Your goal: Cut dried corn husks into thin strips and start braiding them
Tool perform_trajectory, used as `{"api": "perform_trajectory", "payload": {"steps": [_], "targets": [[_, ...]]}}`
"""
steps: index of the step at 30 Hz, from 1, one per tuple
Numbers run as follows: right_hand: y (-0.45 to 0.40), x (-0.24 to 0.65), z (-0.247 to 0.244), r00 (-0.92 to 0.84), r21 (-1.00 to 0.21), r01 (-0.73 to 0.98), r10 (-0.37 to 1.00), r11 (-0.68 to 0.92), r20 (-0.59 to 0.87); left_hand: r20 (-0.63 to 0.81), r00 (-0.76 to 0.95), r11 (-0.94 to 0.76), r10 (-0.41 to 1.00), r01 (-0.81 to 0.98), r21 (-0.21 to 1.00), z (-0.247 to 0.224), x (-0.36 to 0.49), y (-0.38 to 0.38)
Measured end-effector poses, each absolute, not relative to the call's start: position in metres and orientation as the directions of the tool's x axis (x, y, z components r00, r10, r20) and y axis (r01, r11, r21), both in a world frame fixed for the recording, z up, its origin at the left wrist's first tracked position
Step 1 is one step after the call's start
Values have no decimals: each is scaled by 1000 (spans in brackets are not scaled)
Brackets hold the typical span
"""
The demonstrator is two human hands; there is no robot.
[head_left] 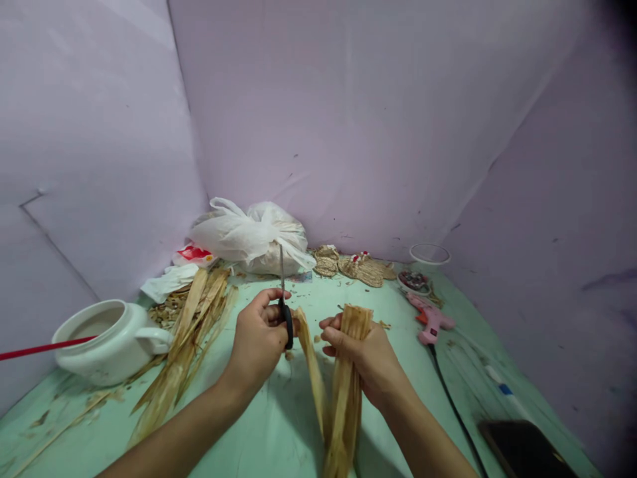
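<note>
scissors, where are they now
In the head view, the scissors are left of centre, in the grip of the left hand, blades up toward the white bag.

I see black handles and dull grey blades on the scissors (287,325) in the left hand (261,328). The strips (348,385) in the right hand (365,358) show me straw yellow shading to brown, streaked lengthwise; the bundle (186,358) left of the left hand repeats those streaks. Farther left, I make out a glossy white pot (107,358) and a red stick (50,347). Beyond the left hand, the bag (249,232) is milky white. Right of the right hand, I get a pink glue gun (430,322) with an orange trigger and black cord (452,401). Under both hands the tabletop (269,425) is pale green; beyond them, the wall (348,133) looks lilac.
</note>
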State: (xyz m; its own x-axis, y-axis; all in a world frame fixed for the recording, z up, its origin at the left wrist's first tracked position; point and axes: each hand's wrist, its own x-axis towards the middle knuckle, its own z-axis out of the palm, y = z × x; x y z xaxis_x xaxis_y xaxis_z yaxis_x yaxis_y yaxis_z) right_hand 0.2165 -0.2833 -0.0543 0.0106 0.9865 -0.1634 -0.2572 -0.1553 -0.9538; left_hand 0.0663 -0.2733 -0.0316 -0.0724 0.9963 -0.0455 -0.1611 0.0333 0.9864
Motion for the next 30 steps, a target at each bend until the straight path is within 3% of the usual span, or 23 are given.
{"api": "perform_trajectory", "payload": {"steps": [5,12,19,25,30], "targets": [[-288,208,-44,40,-996,-28,995,-90,-91,-61,-111,42,992,-166,985,-36,66,-273],[-290,202,-43,18,-990,-59,992,-125,-126,-66,100,85,993,-206,975,-35,66,-274],[-290,203,-41,102,-995,-8,990,-101,-102,-49,92,57,995,-90,994,-27,62,-272],[-290,204,-44,68,-993,-81,993,-90,-95,-64,44,67,997,-66,996,-22,64,-276],[-291,210,-48,-71,-946,-288,989,-148,-132,-36,57,42,998,-110,993,-20,58,-271]]}}
